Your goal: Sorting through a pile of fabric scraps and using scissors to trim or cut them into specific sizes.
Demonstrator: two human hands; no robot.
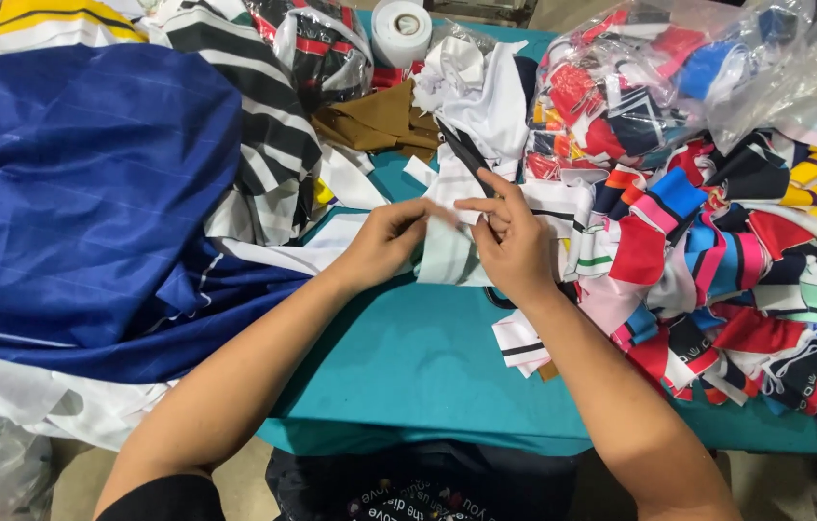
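Left hand and right hand both have their fingers pinched closed on a white fabric piece held over the teal table. Black scissors lie just behind it. Blue cloth lies left, multicoloured fabric scraps right.

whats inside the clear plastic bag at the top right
The clear plastic bag holds folded fabric pieces in red, black, blue and white, pressed against the film. Glare and creases hide the pieces deeper inside, and the bag's far end runs out of view.
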